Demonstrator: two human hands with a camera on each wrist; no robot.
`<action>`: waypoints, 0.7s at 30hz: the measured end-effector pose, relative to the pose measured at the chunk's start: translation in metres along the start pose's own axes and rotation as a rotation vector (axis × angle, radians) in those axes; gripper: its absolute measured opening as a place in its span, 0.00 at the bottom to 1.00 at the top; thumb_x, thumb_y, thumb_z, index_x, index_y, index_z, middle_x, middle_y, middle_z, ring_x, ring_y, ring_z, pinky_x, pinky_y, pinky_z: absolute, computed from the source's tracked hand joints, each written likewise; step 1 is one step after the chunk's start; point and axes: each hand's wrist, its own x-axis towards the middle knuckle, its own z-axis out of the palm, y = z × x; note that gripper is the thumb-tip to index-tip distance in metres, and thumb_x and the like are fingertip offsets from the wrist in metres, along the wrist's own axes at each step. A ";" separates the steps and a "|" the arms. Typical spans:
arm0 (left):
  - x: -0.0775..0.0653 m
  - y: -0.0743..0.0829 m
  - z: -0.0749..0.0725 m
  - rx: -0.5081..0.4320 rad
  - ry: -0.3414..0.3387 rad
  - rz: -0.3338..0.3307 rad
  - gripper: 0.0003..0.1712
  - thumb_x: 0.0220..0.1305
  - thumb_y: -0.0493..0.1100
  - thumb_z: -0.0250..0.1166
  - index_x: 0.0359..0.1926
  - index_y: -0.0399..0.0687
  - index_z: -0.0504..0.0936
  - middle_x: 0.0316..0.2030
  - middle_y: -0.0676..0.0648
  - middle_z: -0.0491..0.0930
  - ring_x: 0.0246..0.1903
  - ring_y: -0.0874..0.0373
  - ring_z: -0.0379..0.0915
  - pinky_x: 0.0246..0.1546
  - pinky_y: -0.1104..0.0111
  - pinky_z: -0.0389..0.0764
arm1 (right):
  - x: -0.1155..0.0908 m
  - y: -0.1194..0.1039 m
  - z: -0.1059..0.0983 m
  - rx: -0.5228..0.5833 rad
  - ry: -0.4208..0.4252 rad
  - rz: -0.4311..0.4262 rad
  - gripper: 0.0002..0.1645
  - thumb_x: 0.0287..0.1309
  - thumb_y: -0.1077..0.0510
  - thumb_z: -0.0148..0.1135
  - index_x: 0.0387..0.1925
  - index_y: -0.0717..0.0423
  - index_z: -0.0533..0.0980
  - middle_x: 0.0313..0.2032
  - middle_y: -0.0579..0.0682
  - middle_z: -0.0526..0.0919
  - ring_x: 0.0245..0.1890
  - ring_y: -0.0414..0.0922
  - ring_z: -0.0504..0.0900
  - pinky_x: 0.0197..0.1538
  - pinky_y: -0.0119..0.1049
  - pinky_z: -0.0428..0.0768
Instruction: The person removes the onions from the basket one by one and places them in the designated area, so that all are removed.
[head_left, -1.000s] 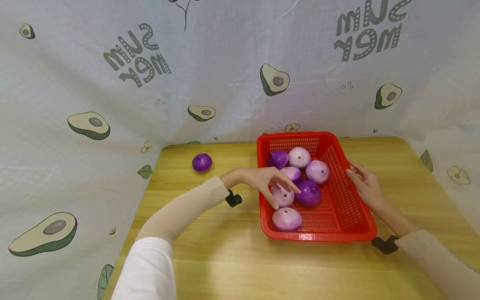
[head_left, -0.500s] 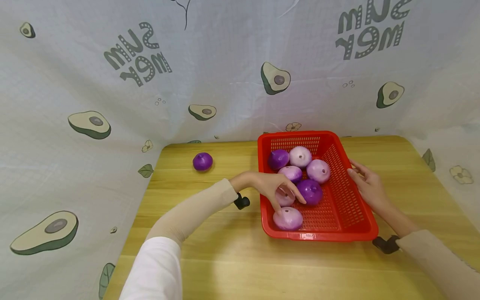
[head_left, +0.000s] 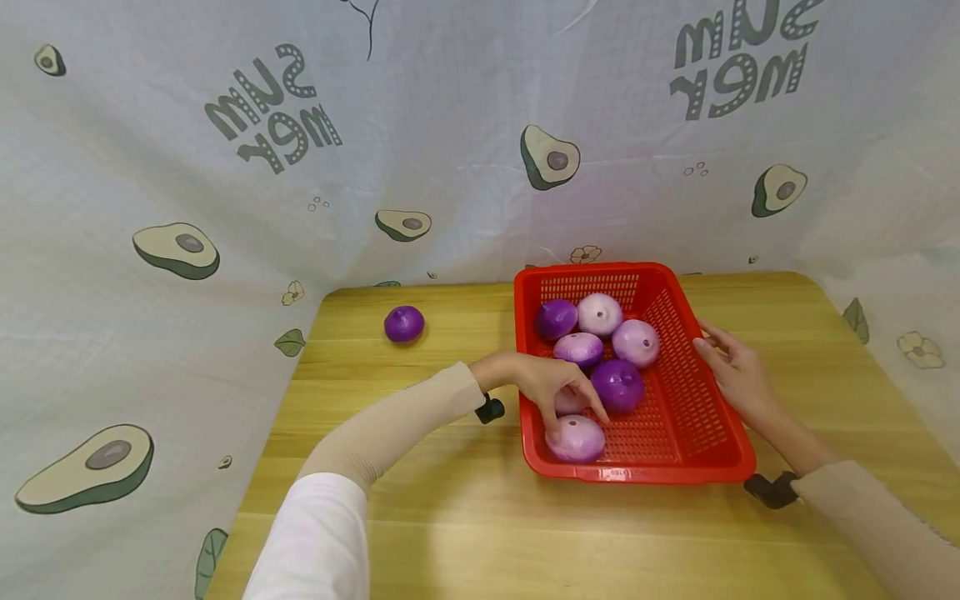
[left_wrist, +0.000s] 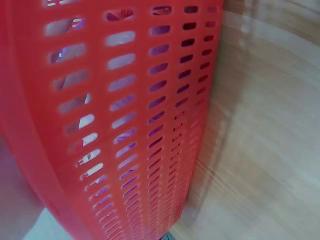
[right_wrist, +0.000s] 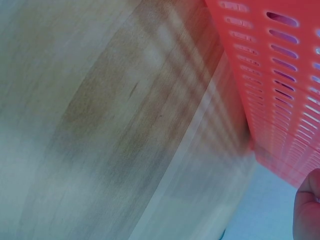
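Observation:
A red plastic basket [head_left: 645, 473] holds several onions, some pale lilac and some deep purple. My left hand [head_left: 546, 382] reaches in over its left side, thumb and fingers curled round the pale onion [head_left: 577, 440] in the front left corner. Partly hidden under that hand is another pale onion [head_left: 570, 402]; a dark purple onion [head_left: 617, 386] sits just right of the fingers. My right hand [head_left: 738, 379] grips the basket's right rim, thumb near the top edge. In the left wrist view the slotted basket wall [left_wrist: 135, 115] hides the left hand's fingertips. Part of the right hand [right_wrist: 307, 207] shows beside the basket in the right wrist view.
One dark purple onion [head_left: 404, 324] lies alone on the wooden table [head_left: 450, 517], left of the basket near the back edge. A pale cloth [head_left: 465, 108] printed with avocados hangs behind the table and along its sides.
My left hand has moved forward and down towards the near corner, its thumb and fingers now around the front pale onion. My right hand has stayed on the rim.

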 end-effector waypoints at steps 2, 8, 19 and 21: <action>0.000 0.000 0.001 0.000 0.000 -0.009 0.38 0.45 0.30 0.81 0.60 0.35 0.79 0.59 0.45 0.79 0.59 0.72 0.66 0.66 0.76 0.60 | 0.000 0.000 0.000 0.004 0.001 0.001 0.34 0.77 0.58 0.47 0.73 0.73 0.52 0.41 0.41 0.75 0.30 0.33 0.83 0.26 0.30 0.83; 0.001 0.000 0.003 0.055 -0.013 -0.008 0.40 0.42 0.32 0.83 0.60 0.35 0.79 0.59 0.44 0.79 0.58 0.71 0.68 0.64 0.79 0.60 | 0.001 0.001 0.001 0.007 -0.001 -0.002 0.34 0.77 0.58 0.47 0.73 0.73 0.52 0.41 0.42 0.75 0.30 0.33 0.84 0.26 0.31 0.83; 0.003 0.004 0.009 0.270 -0.015 -0.059 0.42 0.40 0.38 0.85 0.61 0.46 0.81 0.58 0.54 0.80 0.54 0.68 0.68 0.57 0.81 0.64 | 0.002 0.005 0.001 0.034 0.016 -0.003 0.33 0.76 0.59 0.48 0.72 0.74 0.53 0.40 0.40 0.75 0.29 0.32 0.83 0.26 0.29 0.83; 0.004 0.004 0.011 0.282 -0.023 -0.083 0.43 0.40 0.39 0.85 0.62 0.47 0.81 0.59 0.54 0.79 0.54 0.68 0.68 0.57 0.82 0.63 | 0.002 0.005 0.001 0.026 0.017 -0.006 0.33 0.76 0.59 0.48 0.72 0.74 0.53 0.40 0.40 0.74 0.29 0.31 0.83 0.26 0.29 0.83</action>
